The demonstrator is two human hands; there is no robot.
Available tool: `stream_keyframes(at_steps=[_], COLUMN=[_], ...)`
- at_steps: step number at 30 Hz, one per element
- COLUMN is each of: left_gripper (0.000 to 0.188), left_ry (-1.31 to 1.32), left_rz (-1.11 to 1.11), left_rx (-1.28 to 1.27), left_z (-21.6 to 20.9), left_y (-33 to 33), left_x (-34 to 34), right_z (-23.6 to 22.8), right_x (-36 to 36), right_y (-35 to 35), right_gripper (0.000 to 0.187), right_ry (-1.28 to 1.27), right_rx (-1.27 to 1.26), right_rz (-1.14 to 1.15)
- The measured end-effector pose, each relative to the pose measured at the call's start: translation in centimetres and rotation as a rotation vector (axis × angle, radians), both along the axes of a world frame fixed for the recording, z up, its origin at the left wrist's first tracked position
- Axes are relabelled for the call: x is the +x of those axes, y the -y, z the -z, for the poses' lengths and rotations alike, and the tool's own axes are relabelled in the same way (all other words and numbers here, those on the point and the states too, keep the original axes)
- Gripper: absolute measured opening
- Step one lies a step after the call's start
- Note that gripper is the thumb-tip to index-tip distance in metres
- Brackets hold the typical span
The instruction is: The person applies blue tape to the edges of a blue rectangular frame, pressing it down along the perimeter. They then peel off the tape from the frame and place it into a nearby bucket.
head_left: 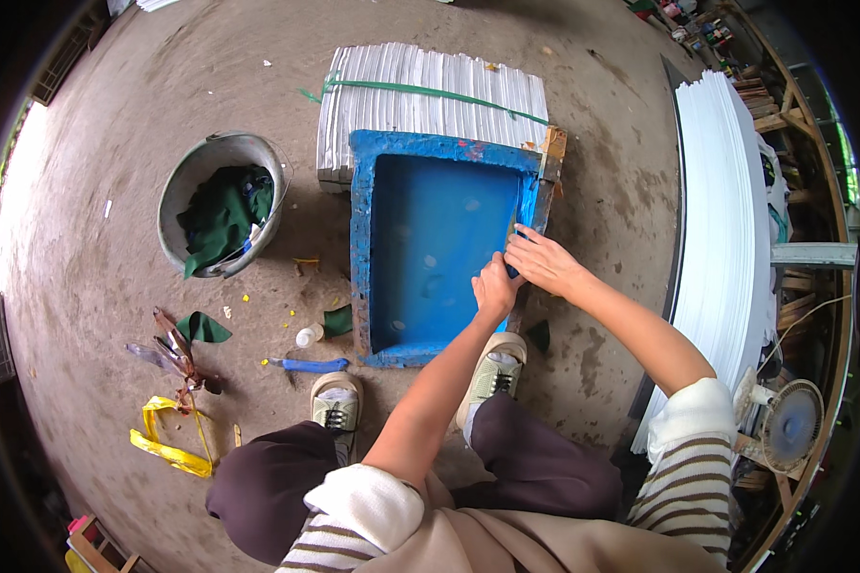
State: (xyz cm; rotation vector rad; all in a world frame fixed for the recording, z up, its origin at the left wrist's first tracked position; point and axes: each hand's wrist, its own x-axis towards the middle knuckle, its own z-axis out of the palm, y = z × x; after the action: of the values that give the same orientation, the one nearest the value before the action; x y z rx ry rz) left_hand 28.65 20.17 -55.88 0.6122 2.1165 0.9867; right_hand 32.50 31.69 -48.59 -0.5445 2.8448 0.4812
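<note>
A blue-painted wooden screen frame (361, 258) with a translucent blue mesh (440, 253) stretched across it lies in front of me, its far side against a strapped paper stack. Both hands meet at its right side. My left hand (494, 286) has its fingers curled closed on the inner edge of that side. Just beyond it, my right hand (540, 263) grips over the same side, fingers bent toward the mesh. Loose blue material shows along this edge, above the right hand. My fingers hide whatever small thing may be between them.
The paper stack (430, 72) has a green strap. To the left stand a bucket (177, 224) of dark green cloth, a small white bottle (310, 335), a blue-handled knife (308, 365) and yellow strapping (172, 458). White sheets (717, 248) and a fan (791, 426) are at right.
</note>
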Motion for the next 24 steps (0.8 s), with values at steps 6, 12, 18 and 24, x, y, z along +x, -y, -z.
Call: stream_keyframes(at_steps=[6, 12, 18, 24], left_gripper=[0.060, 0.068, 0.069, 0.069], left_ry=[0.014, 0.085, 0.111, -0.153], left_rz=[0.019, 0.077, 0.099, 0.301], left_rx=[0.036, -0.036, -0.102, -0.118], left_z=[0.3, 0.4, 0.7, 2.2], left_y=[-0.1, -0.1, -1.0, -1.5], left_x=[-0.6, -1.2, -1.5, -3.7], right_z=[0.5, -2.2, 2.0, 7.8], right_x=[1.2, 2.0, 5.3, 0.4], right_y=[0.4, 1.3, -1.0, 0.5], right_gripper=[0.030, 0.044, 0.055, 0.057], right_ry=[-0.029, -0.158, -0.309, -0.390], right_rx=[-0.076, -0.285, -0.995, -1.514], right_rz=[0.129, 0.279, 1.321, 1.603])
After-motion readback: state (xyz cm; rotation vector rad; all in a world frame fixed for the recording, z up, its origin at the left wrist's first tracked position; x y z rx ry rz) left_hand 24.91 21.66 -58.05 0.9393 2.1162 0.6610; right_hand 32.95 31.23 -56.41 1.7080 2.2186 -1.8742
